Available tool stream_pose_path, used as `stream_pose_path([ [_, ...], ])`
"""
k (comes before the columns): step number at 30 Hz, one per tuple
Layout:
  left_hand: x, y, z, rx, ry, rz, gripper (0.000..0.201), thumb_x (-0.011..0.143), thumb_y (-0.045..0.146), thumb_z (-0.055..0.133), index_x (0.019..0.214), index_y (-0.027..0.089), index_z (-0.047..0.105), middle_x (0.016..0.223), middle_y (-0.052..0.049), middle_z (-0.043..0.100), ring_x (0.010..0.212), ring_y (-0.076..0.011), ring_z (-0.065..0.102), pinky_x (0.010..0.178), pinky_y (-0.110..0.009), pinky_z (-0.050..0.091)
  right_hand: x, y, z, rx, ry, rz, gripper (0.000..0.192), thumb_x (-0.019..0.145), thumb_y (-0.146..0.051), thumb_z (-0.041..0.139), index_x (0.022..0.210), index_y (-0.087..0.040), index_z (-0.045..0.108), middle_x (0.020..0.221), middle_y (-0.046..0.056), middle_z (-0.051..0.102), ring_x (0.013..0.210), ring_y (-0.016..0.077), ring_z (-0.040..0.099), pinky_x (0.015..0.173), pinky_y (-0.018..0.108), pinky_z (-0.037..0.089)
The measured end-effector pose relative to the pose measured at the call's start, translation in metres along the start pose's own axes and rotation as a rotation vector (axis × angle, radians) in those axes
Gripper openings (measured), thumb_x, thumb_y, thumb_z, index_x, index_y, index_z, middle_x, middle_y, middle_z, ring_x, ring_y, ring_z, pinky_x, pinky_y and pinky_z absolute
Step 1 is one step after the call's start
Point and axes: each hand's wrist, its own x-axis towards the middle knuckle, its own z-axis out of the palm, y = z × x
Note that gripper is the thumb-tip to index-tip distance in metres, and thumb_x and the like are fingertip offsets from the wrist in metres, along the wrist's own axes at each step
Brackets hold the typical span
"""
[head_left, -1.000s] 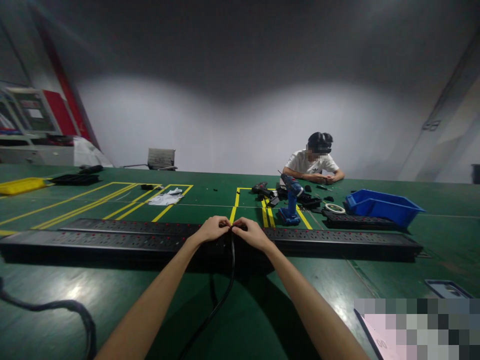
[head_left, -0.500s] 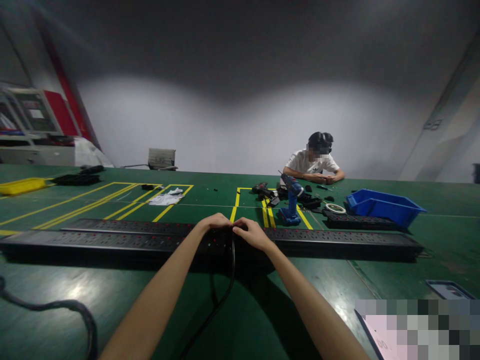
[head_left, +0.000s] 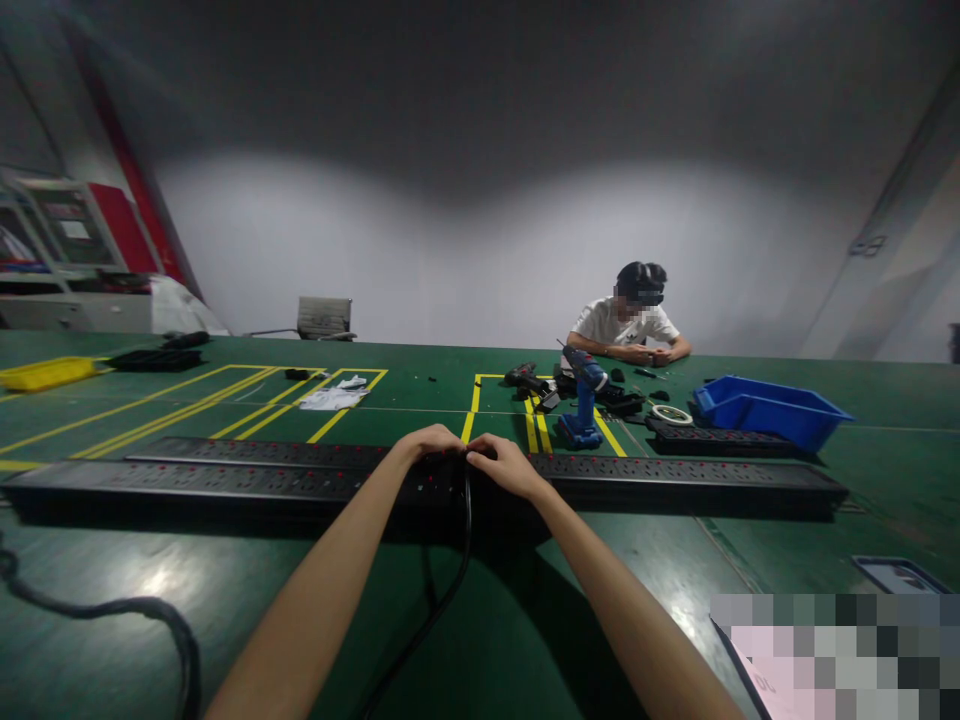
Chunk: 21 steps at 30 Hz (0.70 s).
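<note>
Long black power strips (head_left: 225, 482) with rows of sockets and red dots lie across the bench in front of me. Above their middle, my left hand (head_left: 431, 443) and my right hand (head_left: 504, 465) meet with fingertips nearly touching. Both hands are closed in a pinch around the upper end of a black cable (head_left: 468, 510), which hangs down over the strips' front and runs toward me on the bench. What exactly sits between the fingertips is hidden by the fingers.
Beyond the strips stands a blue cordless drill (head_left: 582, 400) among small black parts. A blue bin (head_left: 772, 410) and a roll of tape (head_left: 671, 415) are to its right. Another thick cable (head_left: 135, 606) lies front left. A person (head_left: 630, 320) sits across the bench.
Both hands stay pinched at the cable's upper end, in almost the same place. The view has shifted very slightly.
</note>
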Motion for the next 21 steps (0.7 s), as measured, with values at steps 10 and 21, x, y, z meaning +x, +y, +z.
stream_pose_path([
  [10,-0.006,0.005,0.000,-0.004,0.020,-0.001,0.014,0.062,0.029,0.063,0.060,0.015,0.062,0.060,0.000,0.060,0.054,-0.0125,0.052,0.048,-0.022,0.038,0.001,0.006,0.002,0.025,0.002,-0.041,0.027,0.088,-0.037,0.054,0.107,-0.021,0.065,0.102,0.004,0.068,0.096,0.0185,0.061,0.086,0.030,0.045],
  [21,-0.025,0.027,-0.005,0.192,0.045,-0.018,0.014,0.064,0.029,0.063,0.060,0.016,0.064,0.058,0.000,0.062,0.056,-0.0130,0.056,0.049,-0.020,0.040,0.002,0.007,0.005,0.020,0.006,-0.053,0.025,0.088,-0.037,0.054,0.104,-0.021,0.065,0.101,0.004,0.068,0.093,0.0188,0.061,0.084,0.030,0.045],
])
